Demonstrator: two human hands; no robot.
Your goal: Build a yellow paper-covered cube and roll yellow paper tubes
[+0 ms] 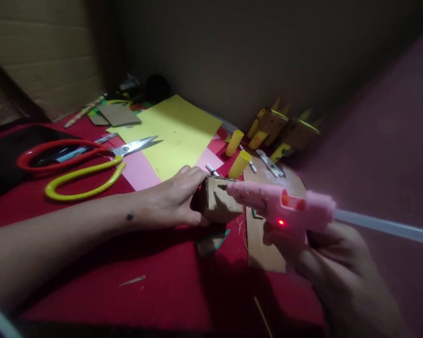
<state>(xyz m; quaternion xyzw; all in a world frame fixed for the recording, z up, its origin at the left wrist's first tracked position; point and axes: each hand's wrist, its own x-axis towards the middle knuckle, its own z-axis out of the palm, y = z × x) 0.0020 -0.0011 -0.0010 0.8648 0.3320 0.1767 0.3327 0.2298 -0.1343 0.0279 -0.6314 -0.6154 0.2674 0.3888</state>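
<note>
A small cardboard box point(222, 211) stands on the red cloth, and my left hand point(183, 197) grips it from its left side, thumb low and fingers over the far edge. My right hand point(324, 263) is wrapped around the handle of a pink hot glue gun point(268, 199), whose red light glows. The nozzle points left at the box's upper face; whether it touches cannot be made out. From the gun's back sticks out a long clear glue stick point(384, 226). In front of the box lies a cardboard scrap point(211, 244) with a green edge.
Large scissors point(88, 166) with red and yellow handles lie left. Behind are yellow paper point(176, 136), yellow paper tubes point(239, 164), markers point(268, 163) and cardboard figures point(273, 122) by the wall. A flat cardboard sheet point(264, 253) lies under the glue gun; cardboard pieces point(118, 115) lie at back left.
</note>
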